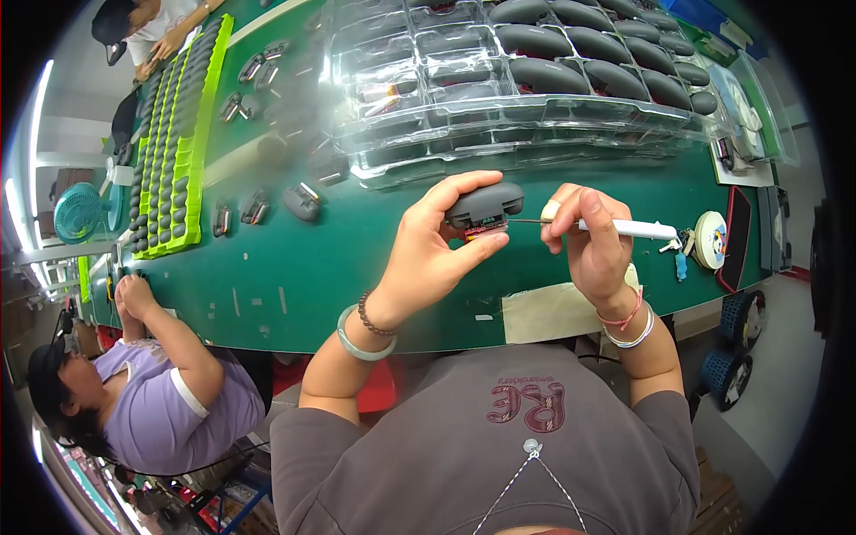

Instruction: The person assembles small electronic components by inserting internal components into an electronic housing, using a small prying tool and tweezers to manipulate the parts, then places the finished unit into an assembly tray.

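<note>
A dark grey rounded plastic housing (486, 203), with a small circuit board and coloured wires showing in its open side, is held above the table in my left hand (439, 234). My fingers wrap its far side, and the thumb presses from below. My right hand (588, 234) grips a slim tool with a white handle (644, 229) and a thin metal shaft. The shaft points left at the board side of the housing. Its tip is at the housing's edge, too small to tell whether it touches. A pale wrap covers one right fingertip.
Stacked clear plastic trays (535, 111) with dark housings stand behind my hands. Loose housings (303, 201) and a lime-green rack (178, 134) lie left on the green table (267, 308). Keys (685, 242) and a round white item (711, 239) lie right. A co-worker (169, 392) sits left, another far left.
</note>
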{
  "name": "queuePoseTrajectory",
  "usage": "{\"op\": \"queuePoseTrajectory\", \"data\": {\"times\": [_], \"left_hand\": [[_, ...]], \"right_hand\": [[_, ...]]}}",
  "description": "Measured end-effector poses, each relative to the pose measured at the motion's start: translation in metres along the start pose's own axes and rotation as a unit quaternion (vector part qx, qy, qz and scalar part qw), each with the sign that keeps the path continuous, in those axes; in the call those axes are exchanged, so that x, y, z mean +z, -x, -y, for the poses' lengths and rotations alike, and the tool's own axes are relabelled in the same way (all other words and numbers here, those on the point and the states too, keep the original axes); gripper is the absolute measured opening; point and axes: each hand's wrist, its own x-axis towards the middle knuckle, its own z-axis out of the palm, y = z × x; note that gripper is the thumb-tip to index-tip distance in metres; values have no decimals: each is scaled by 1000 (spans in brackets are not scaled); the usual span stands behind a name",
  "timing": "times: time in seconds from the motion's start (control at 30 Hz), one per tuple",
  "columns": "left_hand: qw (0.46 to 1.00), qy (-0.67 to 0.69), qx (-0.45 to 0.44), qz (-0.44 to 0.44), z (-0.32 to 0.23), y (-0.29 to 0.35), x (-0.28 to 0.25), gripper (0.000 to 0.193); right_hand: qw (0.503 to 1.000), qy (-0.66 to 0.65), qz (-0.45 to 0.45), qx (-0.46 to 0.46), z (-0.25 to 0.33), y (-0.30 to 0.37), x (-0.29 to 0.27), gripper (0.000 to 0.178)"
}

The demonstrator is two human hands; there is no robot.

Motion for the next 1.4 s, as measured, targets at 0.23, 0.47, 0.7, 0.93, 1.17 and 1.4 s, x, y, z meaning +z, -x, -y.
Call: {"op": "queuePoseTrajectory", "data": {"times": [0.23, 0.47, 0.7, 0.93, 1.17, 1.4], "left_hand": [[1000, -12, 16, 5, 4, 1, 1, 45], [1000, -11, 17, 22, 5, 2, 0, 45], [1000, 10, 4, 29, 1, 4, 0, 46], [999, -15, 31, 17, 7, 4, 0, 44], [999, 21, 7, 34, 2, 4, 0, 44], [999, 27, -3, 34, 0, 6, 0, 45]], "right_hand": [[999, 13, 28, 11, -2, -1, -1, 47], [988, -106, 9, 112, 0, -3, 0, 46], [960, -222, -4, 171, -9, -4, -1, 44], [983, -142, -2, 113, -3, -1, 1, 45], [976, -172, 4, 130, -5, -4, 0, 44], [920, -317, 27, 226, -13, -6, -2, 43]]}}
